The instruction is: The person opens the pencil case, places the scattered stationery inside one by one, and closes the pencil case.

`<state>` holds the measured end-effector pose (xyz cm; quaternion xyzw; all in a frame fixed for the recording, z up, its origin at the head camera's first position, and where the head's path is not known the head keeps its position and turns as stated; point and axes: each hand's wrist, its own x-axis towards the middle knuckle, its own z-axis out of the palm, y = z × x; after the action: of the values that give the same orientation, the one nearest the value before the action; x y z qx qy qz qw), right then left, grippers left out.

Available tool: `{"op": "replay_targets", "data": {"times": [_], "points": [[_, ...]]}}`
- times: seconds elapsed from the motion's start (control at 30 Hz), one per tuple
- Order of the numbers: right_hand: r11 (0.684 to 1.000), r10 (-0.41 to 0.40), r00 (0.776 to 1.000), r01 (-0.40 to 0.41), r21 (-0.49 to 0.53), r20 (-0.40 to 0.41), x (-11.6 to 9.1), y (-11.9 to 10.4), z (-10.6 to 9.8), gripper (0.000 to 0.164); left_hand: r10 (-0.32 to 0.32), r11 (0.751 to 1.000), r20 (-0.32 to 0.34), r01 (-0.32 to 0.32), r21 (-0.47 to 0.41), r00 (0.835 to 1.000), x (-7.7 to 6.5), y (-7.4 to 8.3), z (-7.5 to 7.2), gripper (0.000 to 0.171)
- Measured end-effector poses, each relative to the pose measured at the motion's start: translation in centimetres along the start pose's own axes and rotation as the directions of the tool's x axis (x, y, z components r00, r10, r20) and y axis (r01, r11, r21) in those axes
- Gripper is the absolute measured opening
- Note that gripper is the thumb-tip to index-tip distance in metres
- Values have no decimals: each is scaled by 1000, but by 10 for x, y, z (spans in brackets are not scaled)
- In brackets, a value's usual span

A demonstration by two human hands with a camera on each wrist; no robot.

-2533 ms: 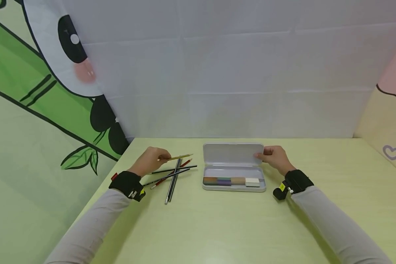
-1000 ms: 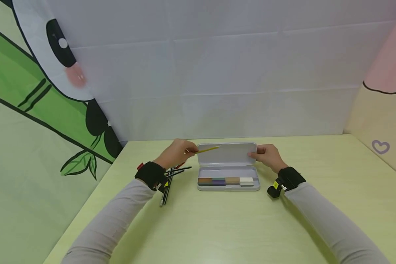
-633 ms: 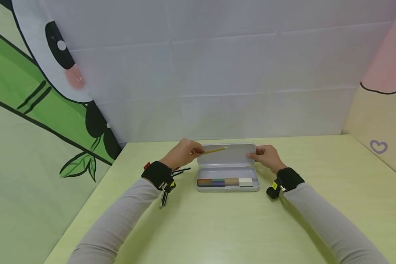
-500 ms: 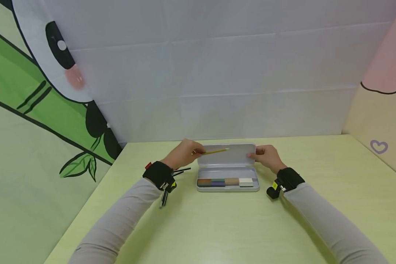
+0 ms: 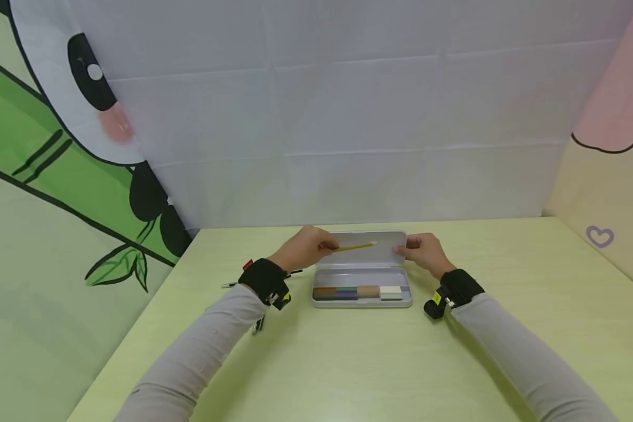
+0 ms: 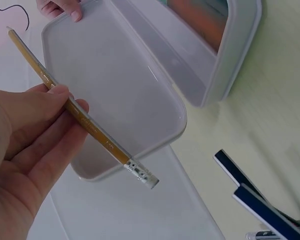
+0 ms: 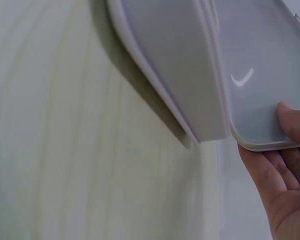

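A yellow pencil (image 5: 354, 247) is pinched between the thumb and fingers of my left hand (image 5: 307, 248), in front of the raised lid of a pale pencil case (image 5: 362, 304). In the left wrist view the pencil (image 6: 97, 134) slants across the hand (image 6: 37, 135), its white eraser end towards the lower right. My right hand (image 5: 426, 253) grips the right edge of the lid (image 5: 385, 239), thumb on the inner face and fingers behind, as the right wrist view shows of the hand (image 7: 285, 175). Coloured blocks (image 5: 345, 292) and a white block (image 5: 391, 292) lie in the case's front part.
Several dark pencils (image 6: 260, 210) lie on the table left of the case, mostly hidden by my left forearm in the head view. A printed cloth wall (image 5: 348, 117) rises behind the table (image 5: 358, 363), with side panels at left and right.
My left hand has picked the yellow pencil off the pile and carried it right, to the front of the lid. The right hand keeps its grip on the lid.
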<state>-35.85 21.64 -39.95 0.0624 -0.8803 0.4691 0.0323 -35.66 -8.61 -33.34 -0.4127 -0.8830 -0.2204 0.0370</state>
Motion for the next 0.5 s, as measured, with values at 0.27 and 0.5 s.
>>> {"op": "replay_targets", "data": {"times": [0.27, 0.5], "points": [[1000, -24, 1000, 24, -1, 14, 7, 2, -5, 38, 56, 998, -7, -55, 29, 998, 11, 0, 5, 17], [1000, -9, 1000, 9, 12, 15, 15, 6, -5, 37, 44, 999, 14, -45, 3, 999, 19, 4, 13, 16]]}}
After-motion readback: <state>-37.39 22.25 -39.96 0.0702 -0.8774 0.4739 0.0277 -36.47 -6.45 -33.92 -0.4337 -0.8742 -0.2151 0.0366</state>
